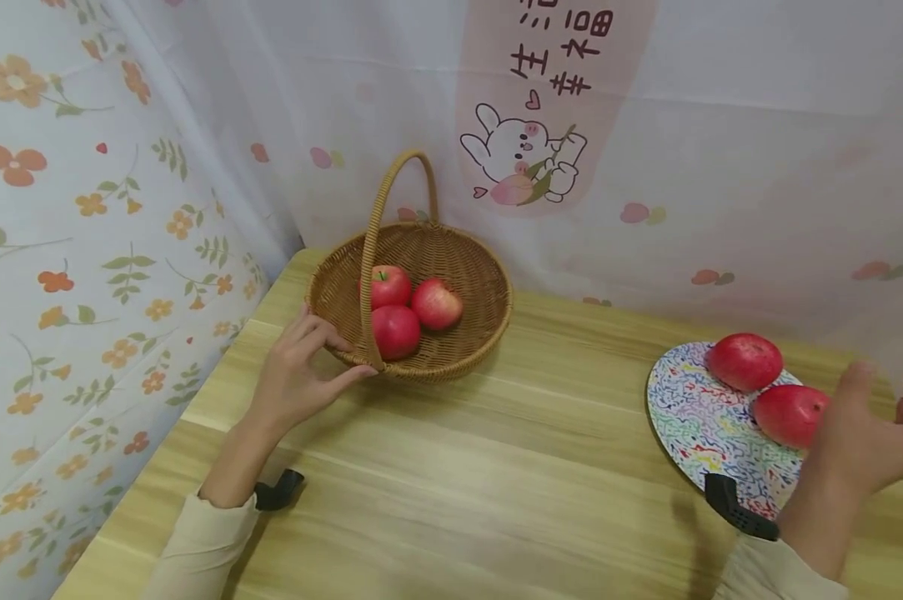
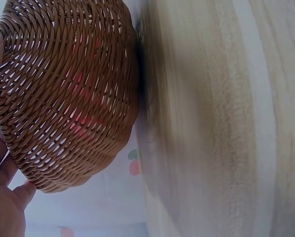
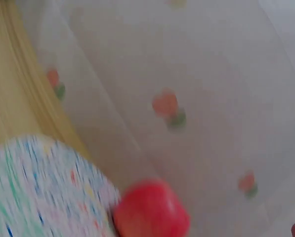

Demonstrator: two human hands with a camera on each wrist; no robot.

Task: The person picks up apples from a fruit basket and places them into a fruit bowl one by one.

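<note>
In the head view a wicker basket [image 1: 489,333] with a tall arched handle stands at the back left of the table, three red apples [image 1: 395,332] inside. My left hand [image 1: 297,375] grips its near-left rim, the thumb close to the handle's foot. Seen from the left wrist, the basket's woven side [image 2: 68,98] fills the upper left, with fingers along its rim. At the right, my right hand [image 1: 879,442] is raised over the edge of a patterned round plate [image 1: 691,417], nothing in its grasp. Two red oval fruits, a farther one [image 1: 745,362] and a nearer one [image 1: 790,415], lie on that plate.
The wooden table [image 1: 451,483] runs between basket and plate. A white printed curtain [image 1: 759,167] hangs right behind the table's back edge, and a flowered cloth [image 1: 106,275] hangs along the left side. Both wrists carry a black mount.
</note>
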